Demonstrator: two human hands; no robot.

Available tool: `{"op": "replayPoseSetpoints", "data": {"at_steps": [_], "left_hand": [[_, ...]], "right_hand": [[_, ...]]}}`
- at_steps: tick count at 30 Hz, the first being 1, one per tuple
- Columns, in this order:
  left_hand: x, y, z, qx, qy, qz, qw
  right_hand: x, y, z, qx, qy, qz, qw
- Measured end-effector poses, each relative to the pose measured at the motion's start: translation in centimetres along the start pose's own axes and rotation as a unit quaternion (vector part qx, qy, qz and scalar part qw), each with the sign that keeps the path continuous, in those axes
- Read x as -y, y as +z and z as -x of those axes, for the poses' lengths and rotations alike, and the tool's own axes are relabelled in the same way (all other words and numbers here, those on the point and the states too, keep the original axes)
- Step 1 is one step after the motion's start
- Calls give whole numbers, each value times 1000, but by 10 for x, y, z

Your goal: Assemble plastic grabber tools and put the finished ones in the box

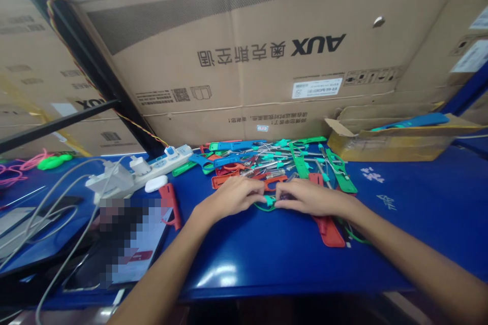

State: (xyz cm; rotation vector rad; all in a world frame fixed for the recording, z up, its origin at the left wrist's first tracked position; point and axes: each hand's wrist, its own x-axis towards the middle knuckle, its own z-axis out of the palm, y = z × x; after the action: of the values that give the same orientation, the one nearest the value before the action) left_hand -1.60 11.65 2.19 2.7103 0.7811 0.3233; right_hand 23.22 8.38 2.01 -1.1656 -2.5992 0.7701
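My left hand pinches one side of a small teal-green plastic piece with a thin green loop hanging under it. From the other side my right hand closes on the same piece, its thumb and forefinger pressed together; something dark shows behind those fingers, too blurred to name. Just beyond both hands lies a heap of flat red, blue and green plastic holders, metal rods and teal clips. A red plastic holder lies under my right wrist. Another, green holder rests at the heap's right end.
A white power strip with plugged-in chargers stands left, beside a white earbud case, a red holder and a tablet. An open cardboard box sits back right. A large carton walls the blue table's back.
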Motion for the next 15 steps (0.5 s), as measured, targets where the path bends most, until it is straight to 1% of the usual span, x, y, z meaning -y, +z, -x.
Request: {"op": "replayPoseSetpoints", "data": {"at_steps": [4,9,15], "left_hand": [[2,1,-1,5,0,8,1000],[5,2,-2,6,-1,-7,1000],[0,3,-1,9,-11,-32,999]], "right_hand": [[-1,1,0,2,7,9,1000],[1,2,-1,-5,0,20,1000],[2,3,1,-6,-6,37,999]]}}
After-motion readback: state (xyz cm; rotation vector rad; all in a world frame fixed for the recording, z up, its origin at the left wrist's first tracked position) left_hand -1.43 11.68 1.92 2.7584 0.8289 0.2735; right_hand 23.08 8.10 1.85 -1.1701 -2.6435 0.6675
